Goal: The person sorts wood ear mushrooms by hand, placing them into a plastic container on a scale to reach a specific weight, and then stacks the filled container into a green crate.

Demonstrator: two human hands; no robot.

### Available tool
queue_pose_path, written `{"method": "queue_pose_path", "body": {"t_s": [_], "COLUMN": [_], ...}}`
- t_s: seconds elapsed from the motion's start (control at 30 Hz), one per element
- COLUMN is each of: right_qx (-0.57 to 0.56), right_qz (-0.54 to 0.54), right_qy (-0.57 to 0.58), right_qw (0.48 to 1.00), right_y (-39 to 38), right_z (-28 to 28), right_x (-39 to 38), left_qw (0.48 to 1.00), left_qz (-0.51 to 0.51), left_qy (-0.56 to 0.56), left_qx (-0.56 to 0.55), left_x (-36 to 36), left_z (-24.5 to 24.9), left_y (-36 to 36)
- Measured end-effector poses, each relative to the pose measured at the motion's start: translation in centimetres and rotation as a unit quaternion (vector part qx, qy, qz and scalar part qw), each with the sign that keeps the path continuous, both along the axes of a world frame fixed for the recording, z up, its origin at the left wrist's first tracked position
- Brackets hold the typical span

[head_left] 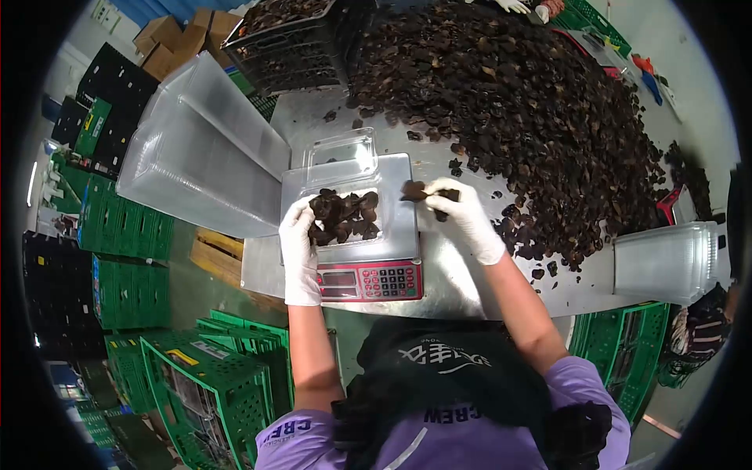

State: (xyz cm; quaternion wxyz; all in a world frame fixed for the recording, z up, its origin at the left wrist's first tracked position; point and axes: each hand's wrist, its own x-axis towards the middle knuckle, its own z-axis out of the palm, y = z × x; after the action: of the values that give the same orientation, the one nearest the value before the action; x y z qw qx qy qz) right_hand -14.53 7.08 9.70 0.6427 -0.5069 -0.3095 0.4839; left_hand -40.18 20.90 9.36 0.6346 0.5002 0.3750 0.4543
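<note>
A clear plastic clamshell box (381, 222) with its lid raised stands on the steel pan of a scale (368, 282). Dark brown wood ear mushrooms (345, 215) lie inside it. My left hand (298, 247), in a white glove, is closed at the box's left edge, fingertips by the mushrooms. To the right of the box, my gloved right hand (468, 215) pinches a few wood ear pieces (413, 191) above the scale pan's right edge.
A large heap of wood ear mushrooms (501, 110) covers the back and right of the steel table. Nested clear boxes (204, 149) stand at left, more boxes (666, 262) at right. A black crate (290, 51) is behind. Another person's gloved hand (513, 5) shows at the far edge.
</note>
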Motion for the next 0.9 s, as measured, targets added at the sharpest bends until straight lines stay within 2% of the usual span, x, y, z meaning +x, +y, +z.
{"method": "queue_pose_path", "body": {"t_s": [0.07,0.13,0.17,0.2,0.27,0.33,0.4,0.47,0.53,0.6,0.67,0.73,0.8,0.83,0.87,0.9], "right_qx": [0.021,0.068,0.129,0.150,0.135,0.103,0.092,0.093,0.096,0.109,0.113,0.070,0.051,0.010,-0.035,-0.118], "right_qz": [0.025,0.044,0.029,0.024,0.027,0.027,0.023,0.045,0.048,0.035,0.014,0.000,-0.048,-0.077,-0.108,-0.137], "right_qy": [-0.016,-0.121,-0.223,-0.324,-0.424,-0.478,-0.483,-0.467,-0.473,-0.536,-0.546,-0.518,-0.475,-0.496,-0.519,-0.561], "right_qw": [0.999,0.989,0.966,0.934,0.895,0.872,0.871,0.878,0.874,0.836,0.830,0.852,0.877,0.865,0.847,0.808], "right_y": [1.8,4.2,5.5,6.6,7.5,8.4,8.2,8.1,7.3,6.4,5.2,3.4,0.9,-0.7,-2.3,-4.3], "right_z": [0.5,0.5,-0.2,-0.6,-1.2,-2.1,-2.8,-3.0,-2.3,-1.3,-0.7,-0.5,-3.4,-4.0,-4.5,-5.3], "right_x": [-1.9,-4.1,-5.1,-6.1,-8.0,-9.5,-10.6,-11.1,-10.8,-10.0,-8.7,-6.8,-3.9,-2.3,-0.8,0.7], "left_qw": [0.987,0.976,0.951,0.938,0.926,0.923,0.937,0.933,0.962,0.970,0.961,0.952,0.949,0.933,0.933,0.923], "left_qz": [0.090,0.140,0.172,0.157,0.151,0.121,0.122,0.120,0.113,0.093,0.090,0.079,0.110,0.112,0.137,0.128], "left_qy": [0.116,0.142,0.210,0.249,0.250,0.269,0.223,0.243,0.182,0.177,0.202,0.207,0.207,0.222,0.237,0.232], "left_qx": [0.072,0.090,0.150,0.183,0.238,0.247,0.241,0.236,0.170,0.142,0.165,0.212,0.209,0.258,0.234,0.279], "left_x": [-0.5,-0.6,-0.1,0.2,1.1,0.9,0.9,0.6,0.4,0.0,-0.2,-1.0,-1.0,-1.3,-0.5,-0.1], "left_z": [-0.7,-2.8,-3.2,-3.4,-3.4,-4.0,-3.6,-3.3,-3.3,-2.7,-1.8,-1.2,0.1,0.4,1.8,2.2], "left_y": [0.5,1.5,1.5,1.6,0.8,0.8,0.3,0.3,0.4,0.2,0.2,0.4,-0.1,-0.2,-1.1,-1.5]}}
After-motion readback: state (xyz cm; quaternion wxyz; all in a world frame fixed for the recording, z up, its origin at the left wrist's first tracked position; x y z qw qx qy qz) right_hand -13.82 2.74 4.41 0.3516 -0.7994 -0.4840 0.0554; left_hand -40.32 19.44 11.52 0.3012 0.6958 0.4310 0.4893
